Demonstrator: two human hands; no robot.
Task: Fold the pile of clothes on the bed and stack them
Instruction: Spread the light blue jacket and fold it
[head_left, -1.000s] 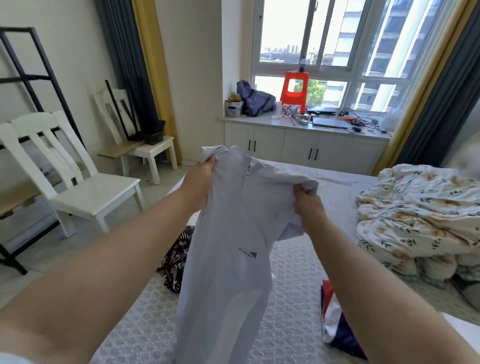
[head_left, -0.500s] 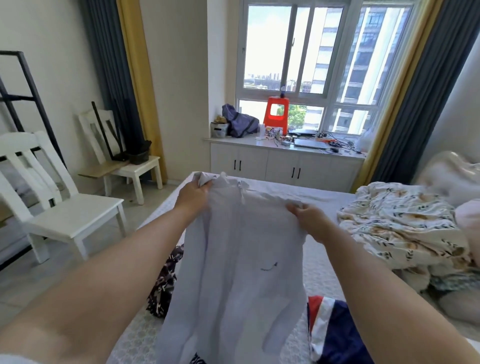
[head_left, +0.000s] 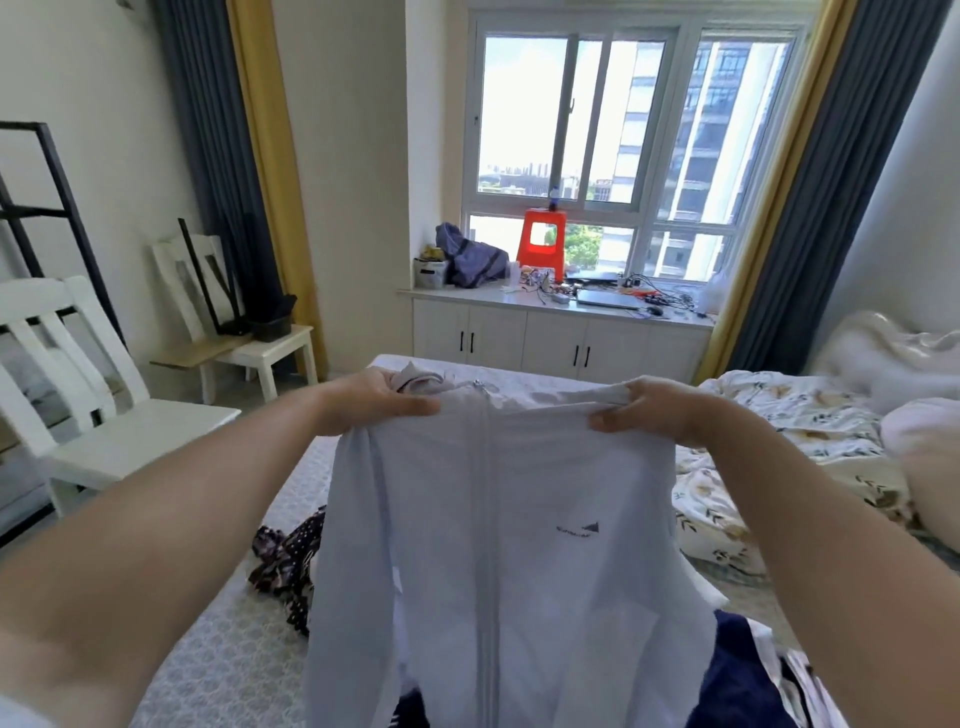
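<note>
A pale lilac zip jacket (head_left: 498, 545) with a small dark logo hangs spread out in front of me above the bed (head_left: 244, 639). My left hand (head_left: 371, 402) grips its left shoulder and my right hand (head_left: 649, 413) grips its right shoulder. The zipper runs down the middle, facing me. Behind the jacket on the bed lie a dark dotted garment (head_left: 288, 566) at the left and a navy garment with white stripes (head_left: 748, 675) at the lower right. The jacket hides most of what lies beneath it.
A crumpled floral duvet (head_left: 769, 457) covers the bed's right side. Two white chairs (head_left: 104, 415) stand left of the bed. At the back is a white cabinet (head_left: 561, 338) under the window, holding a red stool (head_left: 543, 241), a laptop and cables.
My hands have moved apart along the jacket's shoulders, spreading it wide and flat with the zipper centred. The view has tilted upward.
</note>
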